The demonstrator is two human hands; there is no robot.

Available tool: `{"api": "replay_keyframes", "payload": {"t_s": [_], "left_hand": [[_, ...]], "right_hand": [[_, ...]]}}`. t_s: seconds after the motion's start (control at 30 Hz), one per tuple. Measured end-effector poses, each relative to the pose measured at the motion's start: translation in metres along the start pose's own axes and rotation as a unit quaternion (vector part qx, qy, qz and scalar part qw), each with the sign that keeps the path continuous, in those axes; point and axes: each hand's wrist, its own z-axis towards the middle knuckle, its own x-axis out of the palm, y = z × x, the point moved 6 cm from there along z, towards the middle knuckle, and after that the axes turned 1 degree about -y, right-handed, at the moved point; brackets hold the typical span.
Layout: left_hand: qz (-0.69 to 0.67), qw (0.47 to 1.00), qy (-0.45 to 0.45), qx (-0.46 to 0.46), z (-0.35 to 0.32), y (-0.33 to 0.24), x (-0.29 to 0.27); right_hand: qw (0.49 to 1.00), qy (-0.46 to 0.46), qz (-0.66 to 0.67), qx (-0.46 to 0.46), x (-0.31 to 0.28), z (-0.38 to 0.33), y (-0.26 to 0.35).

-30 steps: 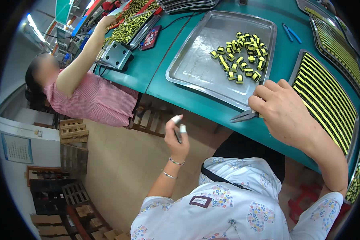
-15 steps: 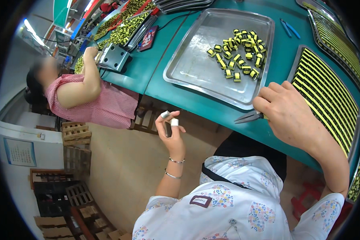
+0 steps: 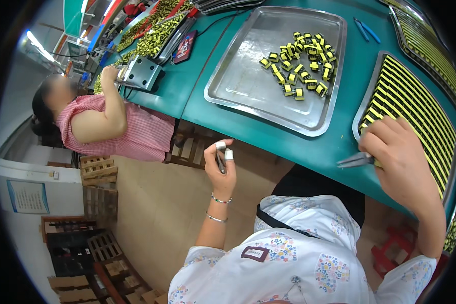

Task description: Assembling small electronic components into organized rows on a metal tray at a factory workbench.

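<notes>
My right hand (image 3: 397, 154) is closed around grey-jawed pliers (image 3: 357, 160), whose tips point left over the green table. Its fingers bend over the near left corner of a metal tray (image 3: 361, 112) and touch or hover at the rows of small yellow-and-black coil components (image 3: 410, 96) there; the fingertips are partly hidden. In front of the table edge I hold up my left hand (image 3: 222, 172), fingers curled toward the thumb, with white wraps on two fingertips. Something small and dark shows between them, too small to name.
A large metal tray (image 3: 233, 91) holds a loose cluster of the same components (image 3: 309, 61). Blue-handled cutters (image 3: 366, 31) lie beyond it. To the left, a co-worker (image 3: 101, 116) in pink sits by a metal fixture (image 3: 141, 72) and heaped components (image 3: 159, 35). A red stool (image 3: 392, 248) stands below the table.
My right hand has moved right with the pliers, from beside the large tray to the corner of the tray of rows. The left hand has shifted slightly right, its fingers curling closer.
</notes>
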Motion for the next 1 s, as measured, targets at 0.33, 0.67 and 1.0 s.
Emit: {"api": "replay_keyframes", "payload": {"t_s": [0.33, 0.67, 1.0], "left_hand": [[0.049, 0.998, -0.01, 0.047, 0.0, -0.005, -0.017], [-0.055, 0.931, 0.199, 0.3, 0.06, -0.15, 0.035], [-0.278, 0.938, 0.191, -0.08, 0.09, -0.093, 0.066]], "right_hand": [[0.989, -0.077, 0.034, 0.118, -0.025, -0.054, -0.018], [0.858, -0.312, 0.087, 0.398, -0.014, -0.248, -0.104], [0.784, -0.414, 0.148, 0.438, 0.014, -0.31, -0.088]]}}
